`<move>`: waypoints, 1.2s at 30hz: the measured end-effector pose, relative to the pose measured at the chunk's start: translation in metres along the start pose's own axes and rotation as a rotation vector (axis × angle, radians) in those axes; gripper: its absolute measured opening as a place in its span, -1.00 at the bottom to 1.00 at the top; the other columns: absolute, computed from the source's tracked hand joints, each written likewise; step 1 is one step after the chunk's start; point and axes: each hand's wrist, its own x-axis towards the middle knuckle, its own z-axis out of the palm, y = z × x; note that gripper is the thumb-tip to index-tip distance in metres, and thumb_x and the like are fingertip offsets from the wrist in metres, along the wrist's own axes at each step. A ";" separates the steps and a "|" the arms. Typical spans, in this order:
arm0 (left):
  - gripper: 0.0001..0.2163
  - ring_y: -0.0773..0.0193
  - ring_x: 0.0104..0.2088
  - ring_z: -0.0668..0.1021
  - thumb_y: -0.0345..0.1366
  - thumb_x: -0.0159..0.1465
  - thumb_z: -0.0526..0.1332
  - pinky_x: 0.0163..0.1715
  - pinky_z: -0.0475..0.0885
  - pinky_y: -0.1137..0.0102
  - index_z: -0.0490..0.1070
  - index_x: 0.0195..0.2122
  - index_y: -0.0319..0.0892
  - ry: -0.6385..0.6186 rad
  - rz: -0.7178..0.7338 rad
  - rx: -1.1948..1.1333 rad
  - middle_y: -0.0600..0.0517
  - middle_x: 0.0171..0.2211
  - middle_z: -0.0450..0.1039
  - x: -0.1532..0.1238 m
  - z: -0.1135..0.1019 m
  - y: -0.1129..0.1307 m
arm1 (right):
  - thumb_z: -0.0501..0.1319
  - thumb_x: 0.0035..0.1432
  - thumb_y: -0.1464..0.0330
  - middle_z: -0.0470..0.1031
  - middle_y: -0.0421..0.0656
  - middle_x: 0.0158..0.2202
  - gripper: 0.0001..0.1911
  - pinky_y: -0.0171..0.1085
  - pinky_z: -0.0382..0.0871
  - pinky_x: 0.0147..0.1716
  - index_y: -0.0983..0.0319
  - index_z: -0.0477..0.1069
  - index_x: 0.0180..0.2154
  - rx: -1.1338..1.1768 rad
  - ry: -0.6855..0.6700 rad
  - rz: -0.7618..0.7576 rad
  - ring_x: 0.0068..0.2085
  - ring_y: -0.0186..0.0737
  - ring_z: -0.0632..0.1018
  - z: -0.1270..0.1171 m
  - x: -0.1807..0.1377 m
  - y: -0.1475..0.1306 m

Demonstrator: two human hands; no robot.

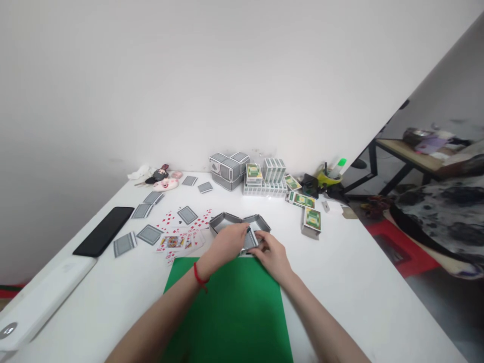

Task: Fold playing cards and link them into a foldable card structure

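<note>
My left hand [229, 241], with a red string at its wrist, is closed on a grey-backed playing card [250, 239]. The thumb and index finger of my right hand [275, 253] grip the right side by the same card; my hands partly hide where they touch. Just behind them, grey-backed cards stand on edge as low walls, forming a left ring [223, 220] and a right ring [260, 222]. A green mat [230, 307] lies under my forearms. Left of my left hand, face-up cards [174, 242] are spread among several face-down cards [150, 234].
A block built of cards [229, 170] stands by the wall, with stacked card boxes [264, 188] to its right. Another card box [312, 220] sits nearer. On the left are a black phone-like slab [104, 231] and a long white device [49, 300]. A yellow-green holder [328, 177] stands back right.
</note>
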 end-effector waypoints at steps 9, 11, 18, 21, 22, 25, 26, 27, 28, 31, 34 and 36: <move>-0.67 0.20 -0.07 0.46 -0.29 0.16 0.12 -0.05 0.33 0.37 0.33 -0.02 -0.17 -0.027 0.021 -0.103 -0.03 -0.05 0.43 -0.002 -0.023 -0.011 | 0.22 0.04 0.30 0.41 -0.12 -0.22 -0.66 -0.28 0.42 -0.38 0.19 0.31 -0.09 -0.059 0.026 -0.122 -0.46 -0.32 0.47 -0.001 0.002 0.001; -0.63 0.19 -0.07 0.47 -0.30 0.12 0.17 -0.05 0.33 0.37 0.34 -0.02 -0.17 -0.067 0.024 -0.101 -0.02 -0.05 0.43 -0.003 -0.027 -0.012 | 0.22 0.04 0.29 0.43 -0.14 -0.27 -0.68 -0.30 0.42 -0.41 0.19 0.33 -0.12 -0.081 0.046 -0.112 -0.47 -0.32 0.47 0.001 0.002 0.001; -0.68 0.14 -0.13 0.50 -0.23 0.14 0.16 -0.10 0.35 0.32 0.39 -0.07 -0.14 -0.024 0.013 -0.079 -0.03 -0.12 0.48 -0.007 -0.022 -0.011 | 0.20 0.05 0.26 0.44 -0.16 -0.34 -0.74 -0.31 0.40 -0.43 0.20 0.36 -0.19 -0.106 0.076 -0.064 -0.47 -0.31 0.47 0.005 0.000 -0.002; -0.72 0.19 -0.14 0.50 -0.21 0.17 0.12 -0.13 0.36 0.37 0.42 -0.11 -0.11 0.032 0.011 -0.130 0.00 -0.14 0.49 -0.007 -0.029 -0.015 | 0.20 0.06 0.23 0.43 -0.17 -0.36 -0.72 -0.30 0.40 -0.43 0.20 0.35 -0.18 -0.104 0.068 -0.073 -0.48 -0.31 0.46 0.006 0.000 -0.001; -0.73 0.21 -0.15 0.50 -0.22 0.19 0.09 -0.14 0.36 0.39 0.42 -0.12 -0.10 0.069 -0.008 -0.156 0.01 -0.15 0.49 -0.007 -0.034 -0.019 | 0.19 0.07 0.23 0.43 -0.17 -0.36 -0.72 -0.30 0.39 -0.43 0.20 0.35 -0.18 -0.108 0.065 -0.077 -0.49 -0.31 0.46 0.007 0.000 -0.001; -0.72 0.23 -0.19 0.50 -0.22 0.22 0.00 -0.16 0.36 0.40 0.44 -0.16 -0.13 0.228 -0.192 -0.160 0.00 -0.16 0.49 -0.004 -0.055 -0.045 | 0.18 0.08 0.21 0.43 -0.16 -0.34 -0.72 -0.30 0.39 -0.43 0.20 0.35 -0.17 -0.122 0.064 -0.091 -0.48 -0.31 0.46 0.008 -0.001 0.000; -0.71 0.22 -0.20 0.50 -0.22 0.21 0.01 -0.17 0.35 0.39 0.43 -0.15 -0.15 0.272 -0.283 -0.117 -0.02 -0.17 0.49 -0.004 -0.062 -0.058 | 0.18 0.09 0.21 0.44 -0.16 -0.34 -0.71 -0.30 0.39 -0.42 0.20 0.35 -0.17 -0.127 0.064 -0.095 -0.48 -0.31 0.47 0.009 -0.002 0.000; -0.70 0.20 -0.19 0.49 -0.23 0.19 0.03 -0.15 0.33 0.37 0.42 -0.12 -0.16 0.281 -0.364 -0.053 -0.04 -0.16 0.47 -0.003 -0.068 -0.073 | 0.18 0.09 0.21 0.44 -0.16 -0.33 -0.71 -0.30 0.39 -0.42 0.20 0.35 -0.16 -0.131 0.067 -0.099 -0.47 -0.31 0.47 0.009 -0.002 -0.001; -0.68 0.15 -0.15 0.47 -0.24 0.15 0.07 -0.13 0.31 0.34 0.40 -0.10 -0.18 0.258 -0.436 0.033 -0.09 -0.14 0.45 -0.003 -0.072 -0.089 | 0.17 0.09 0.21 0.44 -0.16 -0.33 -0.71 -0.31 0.39 -0.42 0.21 0.35 -0.16 -0.136 0.072 -0.102 -0.47 -0.31 0.47 0.010 -0.003 -0.002; -0.36 -0.16 0.02 0.31 -0.10 -0.09 0.26 -0.11 0.25 0.17 0.28 0.03 -0.23 0.110 -0.679 0.269 -0.26 -0.02 0.31 -0.003 -0.077 -0.133 | 0.16 0.10 0.20 0.44 -0.15 -0.33 -0.70 -0.31 0.39 -0.42 0.21 0.34 -0.16 -0.156 0.087 -0.102 -0.48 -0.31 0.47 0.013 -0.005 -0.006; -0.24 -0.19 0.01 0.30 -0.06 -0.18 0.29 -0.15 0.25 0.19 0.20 0.08 -0.23 0.023 -0.793 0.288 -0.31 0.02 0.22 0.000 -0.072 -0.160 | 0.13 0.12 0.19 0.45 -0.14 -0.33 -0.70 -0.31 0.39 -0.43 0.22 0.34 -0.15 -0.175 0.097 -0.106 -0.49 -0.31 0.47 0.018 -0.007 -0.010; -0.28 -0.13 -0.03 0.33 -0.07 -0.17 0.29 -0.14 0.24 0.23 0.23 0.04 -0.23 -0.001 -0.779 0.275 -0.27 -0.03 0.28 0.002 -0.070 -0.166 | 0.13 0.13 0.20 0.46 -0.14 -0.34 -0.72 -0.30 0.39 -0.43 0.21 0.33 -0.15 -0.177 0.105 -0.109 -0.49 -0.31 0.47 0.021 -0.009 -0.013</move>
